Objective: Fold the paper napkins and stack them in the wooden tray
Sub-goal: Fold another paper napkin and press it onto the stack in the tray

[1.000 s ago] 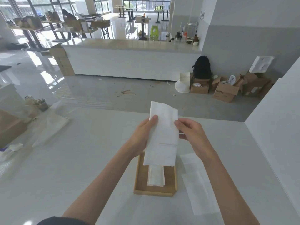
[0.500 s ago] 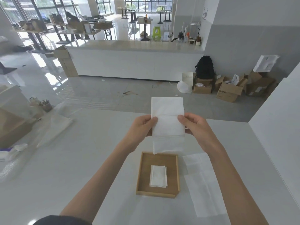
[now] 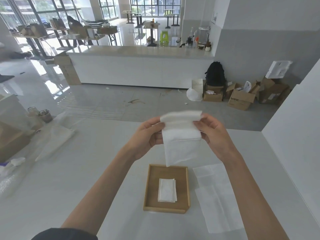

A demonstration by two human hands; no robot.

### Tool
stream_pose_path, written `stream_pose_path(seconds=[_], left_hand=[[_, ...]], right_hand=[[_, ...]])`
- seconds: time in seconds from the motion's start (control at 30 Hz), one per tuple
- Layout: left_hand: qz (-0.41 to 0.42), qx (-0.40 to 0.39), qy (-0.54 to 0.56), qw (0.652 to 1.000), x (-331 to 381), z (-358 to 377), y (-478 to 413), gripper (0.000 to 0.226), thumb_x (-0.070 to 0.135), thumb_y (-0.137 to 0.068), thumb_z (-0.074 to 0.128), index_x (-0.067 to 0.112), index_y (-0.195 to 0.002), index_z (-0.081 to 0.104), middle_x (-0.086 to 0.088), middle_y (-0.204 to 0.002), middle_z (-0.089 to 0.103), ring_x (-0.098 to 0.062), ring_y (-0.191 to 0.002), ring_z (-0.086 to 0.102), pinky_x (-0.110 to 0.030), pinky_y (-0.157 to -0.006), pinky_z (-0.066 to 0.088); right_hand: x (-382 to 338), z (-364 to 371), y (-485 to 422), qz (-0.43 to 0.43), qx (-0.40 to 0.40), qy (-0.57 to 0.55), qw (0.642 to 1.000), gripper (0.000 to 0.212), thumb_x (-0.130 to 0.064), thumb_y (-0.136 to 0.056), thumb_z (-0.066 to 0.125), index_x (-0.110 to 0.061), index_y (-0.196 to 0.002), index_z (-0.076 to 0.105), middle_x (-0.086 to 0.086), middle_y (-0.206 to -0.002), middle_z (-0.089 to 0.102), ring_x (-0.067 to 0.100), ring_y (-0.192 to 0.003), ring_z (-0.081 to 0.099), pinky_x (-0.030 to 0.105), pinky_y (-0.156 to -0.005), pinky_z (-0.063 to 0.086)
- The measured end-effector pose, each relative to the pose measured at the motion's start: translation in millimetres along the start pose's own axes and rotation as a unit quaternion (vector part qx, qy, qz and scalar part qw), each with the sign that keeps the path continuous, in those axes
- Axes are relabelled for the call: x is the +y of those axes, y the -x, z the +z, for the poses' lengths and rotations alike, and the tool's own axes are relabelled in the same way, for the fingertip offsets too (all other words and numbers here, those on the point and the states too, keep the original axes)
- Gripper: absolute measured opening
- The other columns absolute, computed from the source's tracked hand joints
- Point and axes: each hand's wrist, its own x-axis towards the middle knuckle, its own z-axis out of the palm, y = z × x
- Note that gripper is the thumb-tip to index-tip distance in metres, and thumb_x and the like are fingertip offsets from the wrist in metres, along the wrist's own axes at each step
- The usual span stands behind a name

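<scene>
I read this as the folding step, caught midway: the paper napkin [image 3: 181, 141] hangs in the air between the two hands, its upper part bent over along a crease at fingertip level, though that top flap is blurred and I cannot tell how far over it lies. The left hand [image 3: 149, 135] pinches the napkin's left edge between thumb and fingers, and the right hand [image 3: 213, 134] pinches the right edge the same way, so both are grasping it. The sheet is white, thin and limp, with a faint horizontal fold line across it just below the thumbs. Its lower corner dangles over the far rim of the wooden tray [image 3: 147, 187], which sits below both hands with one folded napkin [image 3: 167, 190] lying flat in its middle. Below the right hand, beside the tray, unfolded napkins [image 3: 216, 196] lie on the white table [image 3: 86, 170]. Next, I judge, the flap needs bringing down edge to edge and pressing before the napkin goes onto the one in the tray.
</scene>
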Motion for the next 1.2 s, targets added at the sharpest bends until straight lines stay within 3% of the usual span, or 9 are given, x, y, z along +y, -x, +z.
stream_pose_path(seconds=[0.23, 0.37, 0.43, 0.5, 0.57, 0.63, 0.83, 0.97, 1.2], left_hand=[[0.019, -0.029, 0.015, 0.999, 7, 5, 1, 0.022, 0.010, -0.098, 0.045, 0.008, -0.100, 0.067, -0.006, -0.099, 0.069, -0.025, -0.083, 0.070, -0.033, -0.074, 0.058], [0.040, 0.025, -0.062, 0.997, 6, 13, 2, 0.015, 0.024, -0.098, 0.055, 0.012, -0.097, 0.065, 0.001, -0.089, 0.066, -0.020, -0.076, 0.064, -0.032, -0.072, 0.056], [0.069, 0.057, -0.122, 0.988, 5, 15, 1, 0.004, 0.012, -0.099, 0.062, 0.014, -0.100, 0.065, 0.006, -0.084, 0.069, -0.014, -0.074, 0.064, -0.030, -0.070, 0.056], [0.086, 0.072, -0.142, 0.983, 6, 16, 1, 0.014, 0.003, -0.098, 0.061, 0.013, -0.106, 0.065, 0.006, -0.091, 0.073, -0.013, -0.076, 0.068, -0.026, -0.069, 0.057], [0.094, 0.093, -0.140, 0.981, 9, 16, 1, 0.022, 0.003, -0.097, 0.062, 0.017, -0.114, 0.065, 0.004, -0.095, 0.075, -0.013, -0.077, 0.070, -0.026, -0.069, 0.058], [0.100, 0.115, -0.136, 0.979, 11, 16, 1, 0.032, 0.005, -0.096, 0.065, 0.026, -0.120, 0.063, 0.002, -0.099, 0.078, -0.015, -0.079, 0.072, -0.029, -0.068, 0.060], [0.104, 0.131, -0.147, 0.975, 11, 13, 3, 0.047, 0.007, -0.091, 0.070, 0.039, -0.124, 0.061, 0.002, -0.104, 0.079, -0.018, -0.088, 0.076, -0.030, -0.065, 0.061], [0.091, 0.129, -0.124, 0.980, 9, 8, 5, 0.052, 0.009, -0.086, 0.076, 0.036, -0.127, 0.060, -0.001, -0.107, 0.079, -0.022, -0.095, 0.076, -0.034, -0.079, 0.062], [0.107, 0.135, -0.146, 0.974, 8, 3, 4, 0.052, 0.011, -0.083, 0.078, 0.040, -0.123, 0.062, -0.001, -0.103, 0.079, -0.021, -0.087, 0.076, -0.034, -0.078, 0.062]], right_hand=[[-6, -2, 2, -0.066, 0.014, 0.024, 0.997, 0.027, -0.014, -0.095, 0.056, -0.031, -0.081, 0.073, -0.009, -0.085, 0.068, 0.013, -0.083, 0.062, 0.017, -0.066, 0.050], [-5, -3, 1, -0.068, 0.013, 0.012, 0.998, 0.036, -0.007, -0.099, 0.049, -0.028, -0.082, 0.073, -0.008, -0.085, 0.068, 0.013, -0.082, 0.061, 0.018, -0.066, 0.050], [-6, 0, 0, -0.050, 0.011, -0.019, 0.999, 0.032, -0.016, -0.101, 0.047, -0.025, -0.091, 0.075, -0.006, -0.091, 0.071, 0.013, -0.085, 0.064, 0.020, -0.072, 0.052], [-5, 3, 0, -0.018, 0.008, -0.011, 1.000, 0.030, -0.038, -0.104, 0.046, -0.025, -0.114, 0.070, 0.000, -0.108, 0.073, 0.014, -0.095, 0.068, 0.025, -0.078, 0.053], [-2, 5, 1, 0.015, -0.005, 0.025, 1.000, 0.050, -0.058, -0.094, 0.056, -0.030, -0.135, 0.056, -0.001, -0.123, 0.071, 0.015, -0.106, 0.070, 0.028, -0.081, 0.055], [4, 6, 3, 0.030, -0.025, 0.039, 0.998, 0.062, -0.053, -0.086, 0.070, -0.033, -0.140, 0.049, -0.003, -0.123, 0.074, 0.016, -0.108, 0.072, 0.030, -0.080, 0.059], [9, 9, 3, 0.020, 0.008, 0.038, 0.999, 0.036, -0.026, -0.095, 0.071, -0.036, -0.128, 0.059, -0.004, -0.113, 0.078, 0.019, -0.103, 0.075, 0.032, -0.081, 0.061], [8, 11, 2, 0.007, 0.022, 0.018, 1.000, 0.032, -0.023, -0.094, 0.071, -0.034, -0.123, 0.064, 0.001, -0.110, 0.079, 0.025, -0.100, 0.076, 0.039, -0.081, 0.064], [15, 12, 3, 0.046, -0.030, -0.002, 0.998, 0.048, -0.030, -0.086, 0.078, -0.024, -0.130, 0.062, 0.004, -0.117, 0.078, 0.027, -0.105, 0.075, 0.041, -0.086, 0.062]])
